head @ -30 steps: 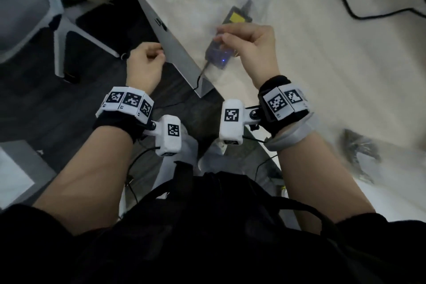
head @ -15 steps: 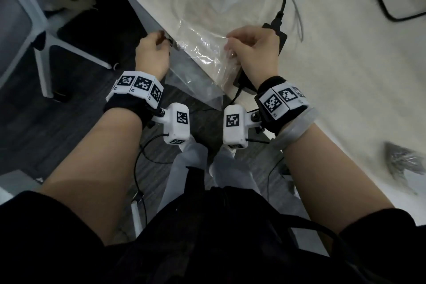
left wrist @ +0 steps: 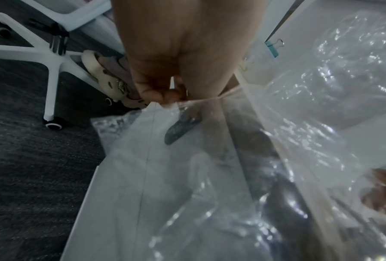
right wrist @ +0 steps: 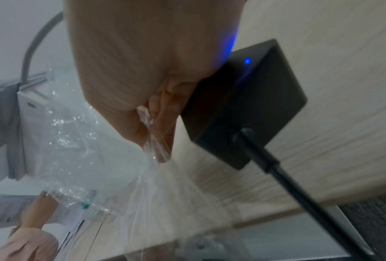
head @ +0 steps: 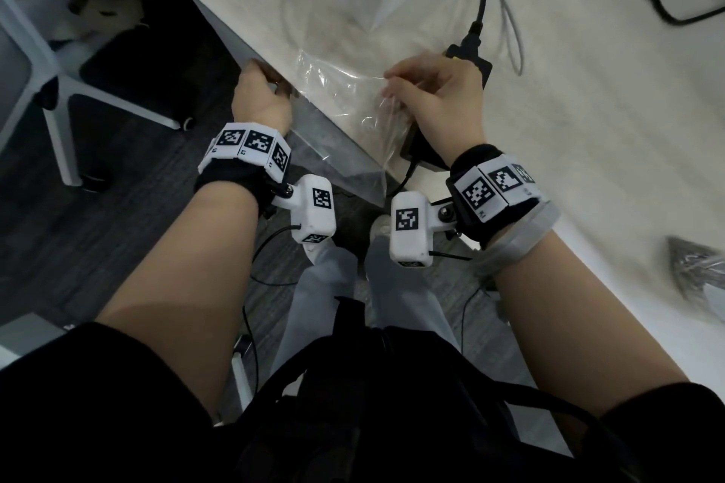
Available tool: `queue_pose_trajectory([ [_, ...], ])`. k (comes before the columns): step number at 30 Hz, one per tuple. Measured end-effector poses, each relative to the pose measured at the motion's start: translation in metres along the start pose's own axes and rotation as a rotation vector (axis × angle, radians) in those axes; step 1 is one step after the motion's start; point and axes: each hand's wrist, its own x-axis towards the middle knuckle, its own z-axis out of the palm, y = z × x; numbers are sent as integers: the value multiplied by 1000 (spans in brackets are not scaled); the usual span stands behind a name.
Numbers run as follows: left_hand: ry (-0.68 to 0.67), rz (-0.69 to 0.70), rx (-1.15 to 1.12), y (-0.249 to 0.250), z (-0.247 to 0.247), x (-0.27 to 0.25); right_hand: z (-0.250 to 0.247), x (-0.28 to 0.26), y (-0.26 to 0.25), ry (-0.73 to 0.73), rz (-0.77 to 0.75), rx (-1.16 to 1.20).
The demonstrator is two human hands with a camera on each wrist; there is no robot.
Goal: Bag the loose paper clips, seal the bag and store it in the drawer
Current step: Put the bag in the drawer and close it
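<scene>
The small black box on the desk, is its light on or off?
On: the black box shows a lit blue dot in the right wrist view.

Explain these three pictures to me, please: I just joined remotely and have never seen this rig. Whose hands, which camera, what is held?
There is no machine: a person works with bare hands and wears three cameras. The big picture comes from the head camera and looks down. The other two come from the wrists and look along the fingers.

The left hand and the right hand each pinch an edge of a clear plastic bag and stretch it over the edge of the pale desk. Each grip shows close up in its wrist view.

On the desk lie a black box with a blue light, cables and more clear plastic. A dark pile, too blurred to name, lies at the right.
</scene>
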Motion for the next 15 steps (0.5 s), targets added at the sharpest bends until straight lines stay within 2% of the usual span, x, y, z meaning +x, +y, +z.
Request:
queue_pose_trajectory([
  [5,31,-65,16,-6,0,-2,-1,1,-1,-21,3,-14],
  [10,102,-93,-12,-41,-11,-25,0,-2,-5,-40,23,-75],
  [15,127,-204,14,-76,-35,-47,9,-12,-15,-31,17,-75],
])
